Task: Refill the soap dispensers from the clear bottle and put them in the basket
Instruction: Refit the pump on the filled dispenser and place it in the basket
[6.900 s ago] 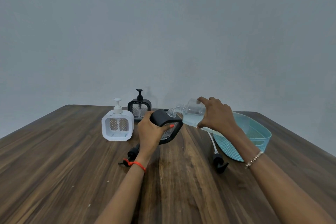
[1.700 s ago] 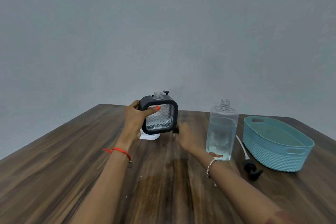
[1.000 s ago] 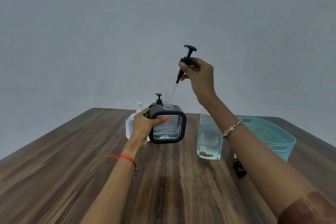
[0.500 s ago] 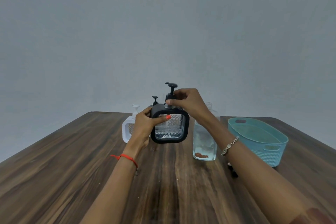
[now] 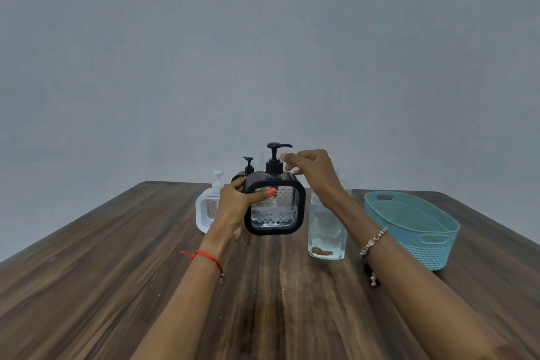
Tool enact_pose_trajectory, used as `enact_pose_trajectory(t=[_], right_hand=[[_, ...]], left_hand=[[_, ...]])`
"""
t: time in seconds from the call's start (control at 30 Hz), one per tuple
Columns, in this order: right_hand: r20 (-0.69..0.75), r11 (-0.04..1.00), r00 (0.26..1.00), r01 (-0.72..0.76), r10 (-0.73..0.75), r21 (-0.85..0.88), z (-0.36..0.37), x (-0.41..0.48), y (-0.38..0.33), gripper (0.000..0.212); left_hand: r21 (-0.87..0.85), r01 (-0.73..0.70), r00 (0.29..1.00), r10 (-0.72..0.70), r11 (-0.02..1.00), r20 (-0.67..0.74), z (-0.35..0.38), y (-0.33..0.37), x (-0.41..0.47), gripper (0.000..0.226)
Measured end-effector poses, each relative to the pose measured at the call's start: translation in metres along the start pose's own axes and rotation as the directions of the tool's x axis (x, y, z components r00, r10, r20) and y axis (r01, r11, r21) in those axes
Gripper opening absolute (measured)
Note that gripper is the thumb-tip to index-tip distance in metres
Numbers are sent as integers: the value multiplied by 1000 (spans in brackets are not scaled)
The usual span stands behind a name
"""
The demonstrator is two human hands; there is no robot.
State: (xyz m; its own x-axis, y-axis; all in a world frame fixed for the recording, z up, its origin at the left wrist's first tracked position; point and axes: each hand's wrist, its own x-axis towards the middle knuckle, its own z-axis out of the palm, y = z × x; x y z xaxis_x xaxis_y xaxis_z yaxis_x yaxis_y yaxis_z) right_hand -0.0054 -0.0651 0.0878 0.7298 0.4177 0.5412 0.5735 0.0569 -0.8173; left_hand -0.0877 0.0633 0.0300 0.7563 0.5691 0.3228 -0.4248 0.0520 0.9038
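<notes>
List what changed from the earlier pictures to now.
The right hand set the clear plastic bottle upright on the wooden table after pouring, picked up the black pump and seated it in the black square soap dispenser; its fingers now sit just off the pump. Unchanged: the left hand grips that dispenser; the white dispenser, second black dispenser and teal plastic basket stay put.

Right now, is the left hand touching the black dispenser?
Touching. The head view shows the left hand gripping the black dispenser, its thumb pressed across the clear front panel.
</notes>
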Motion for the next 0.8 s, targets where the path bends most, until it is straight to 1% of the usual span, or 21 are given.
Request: enact_pose_trajectory(t=[0.07, 0.1, 0.13, 0.2, 0.23, 0.37, 0.4, 0.43, 0.5, 0.57, 0.63, 0.67, 0.73, 0.8], right_hand=[[54, 998, 998, -39, 36, 55, -3, 2, 1, 14], [104, 996, 994, -49, 41, 74, -3, 2, 2, 4], [157, 993, 987, -57, 40, 105, -3, 1, 2, 7], [237, 980, 971, -81, 37, 181, -3, 2, 4, 23], [237, 981, 971, -76, 32, 178, -2, 2, 6, 27], [147, 997, 989, -27, 16, 72, 1, -2, 10, 34], [144, 998, 990, -16, 6, 63, 1, -3, 11, 32], [142, 996, 990, -11, -2, 89, 1, -4, 12, 27], [101, 980, 995, -34, 14, 196, -1, -4, 12, 18], [49, 962, 997, -67, 56, 265, -3, 0, 14, 17], [84, 953, 994, -88, 67, 291, -2, 1, 15, 8], [115, 950, 991, -98, 67, 296, -1, 1, 15, 7], [174, 944, 982, -125, 73, 306, 0, 2, 16, 20], [196, 947, 978, -126, 69, 297, 0, 2, 15, 33]], left_hand=[[3, 5, 1000, -5, 1000, -1, 0, -1, 0, 40], [7, 5, 1000, -5, 1000, 3, 1, -1, 0, 41], [2, 6, 1000, -6, 1000, 8, 1, -1, 0, 42], [-29, 15, 1000, -15, 999, 9, 2, -2, 0, 44], [-42, 18, 1000, -18, 999, 10, 2, -2, 1, 46], [-24, 20, 1000, -19, 1000, 16, 3, -2, 2, 47], [-31, 22, 1000, -21, 999, 22, 3, -2, 1, 46], [-44, 25, 999, -24, 999, 26, 3, -2, 1, 46], [-69, 32, 999, -31, 997, 22, 3, -3, 1, 47], [-80, 40, 999, -39, 996, 22, 2, -3, 1, 45], [-69, 42, 999, -40, 997, 28, 2, -3, 2, 42], [-63, 41, 999, -39, 997, 32, 2, -4, 2, 41], [-65, 41, 999, -39, 997, 37, 3, -3, 2, 41], [-64, 39, 999, -36, 997, 38, 2, -3, 2, 43]])
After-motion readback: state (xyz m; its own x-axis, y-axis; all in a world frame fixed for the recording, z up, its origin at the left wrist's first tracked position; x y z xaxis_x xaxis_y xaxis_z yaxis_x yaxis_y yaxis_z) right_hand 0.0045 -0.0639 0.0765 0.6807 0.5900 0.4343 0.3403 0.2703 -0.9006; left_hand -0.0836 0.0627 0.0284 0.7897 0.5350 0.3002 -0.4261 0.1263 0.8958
